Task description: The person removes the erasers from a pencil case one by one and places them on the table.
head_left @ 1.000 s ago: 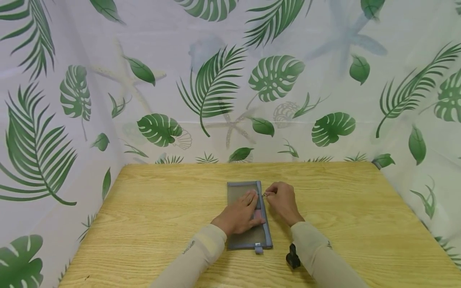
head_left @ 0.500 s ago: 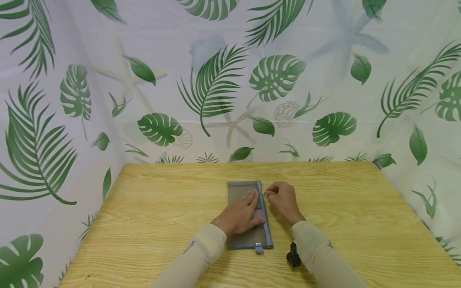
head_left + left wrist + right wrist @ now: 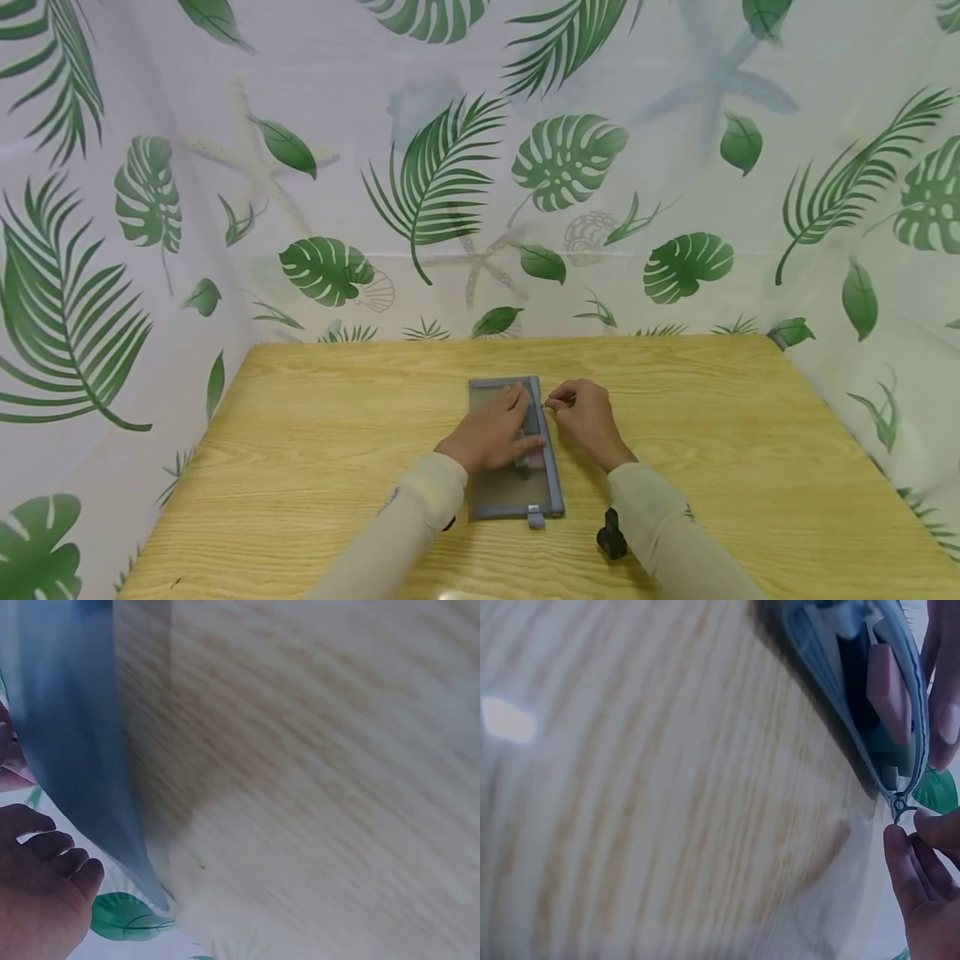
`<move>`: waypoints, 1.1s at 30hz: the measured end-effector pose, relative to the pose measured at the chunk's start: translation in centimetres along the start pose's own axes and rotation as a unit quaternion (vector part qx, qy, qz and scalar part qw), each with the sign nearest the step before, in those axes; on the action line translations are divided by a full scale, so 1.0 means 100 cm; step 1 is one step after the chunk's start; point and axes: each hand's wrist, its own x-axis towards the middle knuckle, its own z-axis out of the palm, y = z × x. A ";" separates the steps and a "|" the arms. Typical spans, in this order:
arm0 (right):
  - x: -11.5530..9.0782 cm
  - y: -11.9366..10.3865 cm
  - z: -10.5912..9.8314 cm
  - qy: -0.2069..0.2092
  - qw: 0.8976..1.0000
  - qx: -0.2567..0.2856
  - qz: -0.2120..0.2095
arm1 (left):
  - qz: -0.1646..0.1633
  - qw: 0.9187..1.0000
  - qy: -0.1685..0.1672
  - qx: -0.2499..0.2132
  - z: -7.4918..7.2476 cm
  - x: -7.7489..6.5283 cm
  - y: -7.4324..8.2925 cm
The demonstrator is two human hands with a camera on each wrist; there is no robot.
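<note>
A flat zip pouch (image 3: 551,475) with a see-through mesh face and blue-grey edging lies lengthwise on the wooden table. Over its upper part rests my left hand (image 3: 491,429), fingers extended, thumb near the zipped edge. At the pouch's right edge, near the far end, my right hand (image 3: 588,417) pinches the small metal zipper pull (image 3: 904,806) between thumb and fingers. The right wrist view looks into the pouch's gaping mouth, where a pink block (image 3: 889,694) sits beside dark items. In the left wrist view, the left hand (image 3: 45,892) is beside the pouch's blue side (image 3: 75,727).
A fabric loop tab (image 3: 536,518) sticks out from the pouch's near end. Beside the right sleeve is a black device (image 3: 612,536). Leaf-printed cloth (image 3: 480,183) surrounds the back and sides of the wooden table (image 3: 337,433).
My left hand has slid slightly forward on the pouch, uncovering more of its contents below the thumb. The right hand keeps its pinch on the zipper pull, almost still.
</note>
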 end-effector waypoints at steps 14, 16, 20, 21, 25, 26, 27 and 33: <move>0.003 -0.005 0.000 -0.007 1.000 0.014 0.006 | -0.018 0.999 -0.034 0.018 0.004 0.011 -0.007; 0.003 -0.004 0.001 -0.004 1.000 0.014 0.016 | -0.017 0.999 -0.033 0.019 0.005 0.012 -0.006; 0.006 -0.004 0.004 0.006 0.999 0.010 0.032 | -0.017 0.999 -0.036 0.024 0.004 0.012 -0.005; 0.007 -0.003 0.004 0.009 0.999 0.009 0.035 | -0.018 0.999 -0.036 0.025 0.004 0.012 -0.005; 0.010 -0.002 0.007 0.018 0.999 0.008 0.041 | -0.019 0.999 -0.036 0.023 0.005 0.011 -0.005; 0.011 -0.002 0.008 0.019 0.999 0.007 0.042 | -0.019 0.999 -0.036 0.023 0.005 0.011 -0.005; 0.012 -0.002 0.008 0.020 0.999 0.007 0.043 | -0.020 0.999 -0.036 0.023 0.005 0.011 -0.005; 0.016 0.000 0.010 0.030 0.998 0.005 0.051 | -0.022 0.999 -0.041 0.023 0.003 0.011 -0.004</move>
